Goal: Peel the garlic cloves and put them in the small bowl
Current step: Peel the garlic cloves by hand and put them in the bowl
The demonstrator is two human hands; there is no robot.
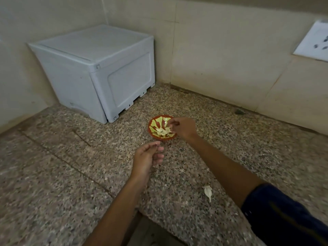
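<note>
1. Nearest the camera, the person's two bare forearms reach out over a speckled granite counter; a dark blue sleeve with a yellow stripe covers the right upper arm at the lower right.
2. A pale scrap of garlic skin lies on the counter between the two forearms, close beside the right one.
3. The left hand hovers above the counter, just short of the bowl. Its fingers are loosely curled with the thumb lying near the fingertips; whether anything small is pinched there cannot be told.
4. Just beyond it, the small bowl, red with a yellow-green pattern, stands on the counter. Peeled garlic cloves lie in a heap in its bottom.
5. The right hand is over the bowl's right rim, its fingertips bunched together and pointing down into the bowl above the cloves. They may pinch a clove, but the blur leaves that uncertain.
6. Farther back, in the corner of the tiled walls, sits a pale grey plastic box, its lid on.
7. On the right wall, at the edge of view, is a white socket plate.
</note>
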